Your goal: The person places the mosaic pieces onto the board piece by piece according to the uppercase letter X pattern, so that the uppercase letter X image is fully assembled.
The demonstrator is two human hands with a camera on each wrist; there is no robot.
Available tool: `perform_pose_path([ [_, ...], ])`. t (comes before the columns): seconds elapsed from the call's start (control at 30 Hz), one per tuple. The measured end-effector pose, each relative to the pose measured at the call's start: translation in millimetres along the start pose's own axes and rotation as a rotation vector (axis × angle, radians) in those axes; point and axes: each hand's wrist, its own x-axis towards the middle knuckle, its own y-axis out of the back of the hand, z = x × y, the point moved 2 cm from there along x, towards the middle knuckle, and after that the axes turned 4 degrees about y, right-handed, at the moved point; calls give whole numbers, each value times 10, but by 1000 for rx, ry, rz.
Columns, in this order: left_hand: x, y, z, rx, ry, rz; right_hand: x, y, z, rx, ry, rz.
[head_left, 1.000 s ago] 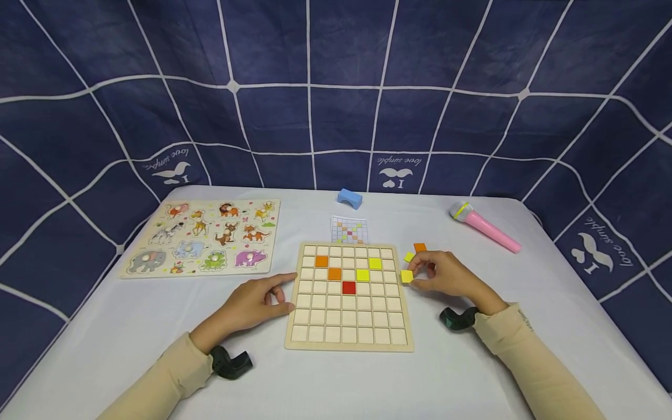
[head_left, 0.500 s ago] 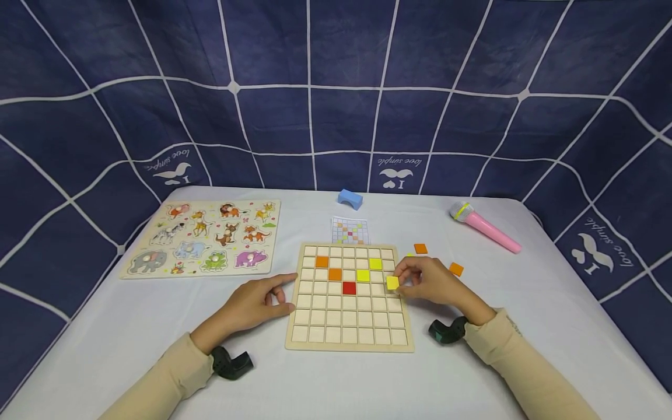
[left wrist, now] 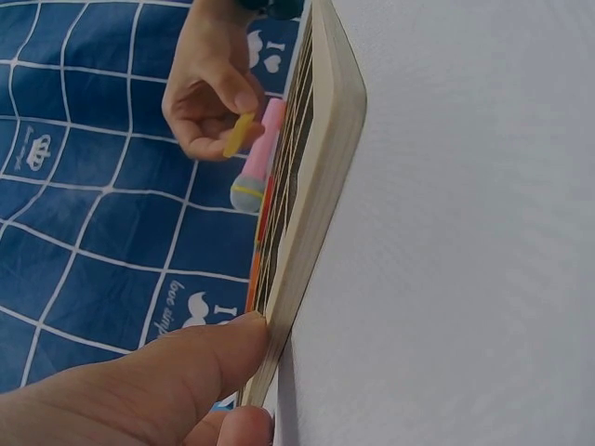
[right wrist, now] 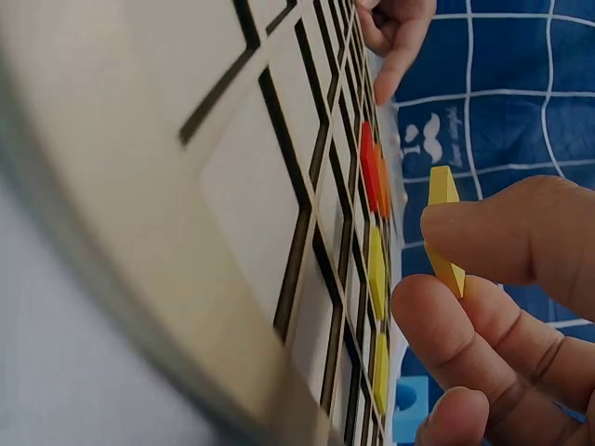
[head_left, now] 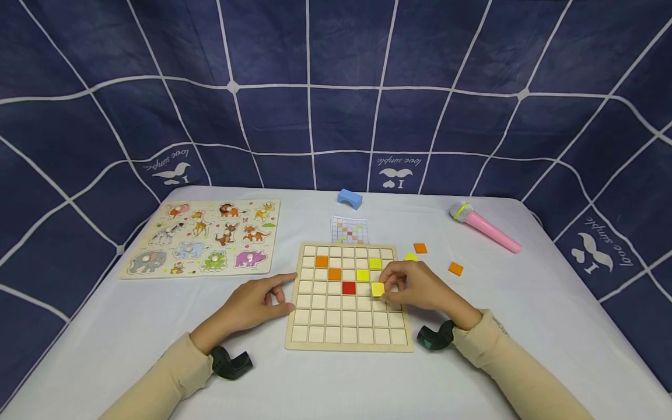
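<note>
Between thumb and fingers, my right hand (head_left: 415, 286) pinches a yellow square tile (head_left: 377, 290) above the right half of the wooden grid board (head_left: 349, 346). In the right wrist view, the yellow tile (right wrist: 445, 232) is tilted and apart from the board. My left hand (head_left: 254, 302) touches the board's left edge with the tips of its index finger and thumb. Set in the grid are a red tile (head_left: 349, 287), two orange tiles (head_left: 322, 261) in a diagonal and two yellow tiles (head_left: 363, 275) in another.
Loose orange tiles (head_left: 456, 269) and a yellow tile (head_left: 411, 256) lie right of the board. Behind it are a printed pattern card (head_left: 350, 230) and a blue arch block (head_left: 350, 199). An animal puzzle (head_left: 202, 238) lies left, a pink toy microphone (head_left: 485, 227) right.
My right hand has carried the yellow tile leftward from beside the board to over its grid, uncovering a loose orange tile. The left hand has stayed in place.
</note>
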Motion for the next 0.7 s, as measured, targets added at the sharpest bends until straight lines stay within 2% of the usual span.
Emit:
perform_pose_path([
  [0.17,-4,1,-4,-3,-1,3,66,-79,-69,22,9,-16],
  [0.7,-7,2,1,0,4,-4,280,-276,-272,2,62,-65],
])
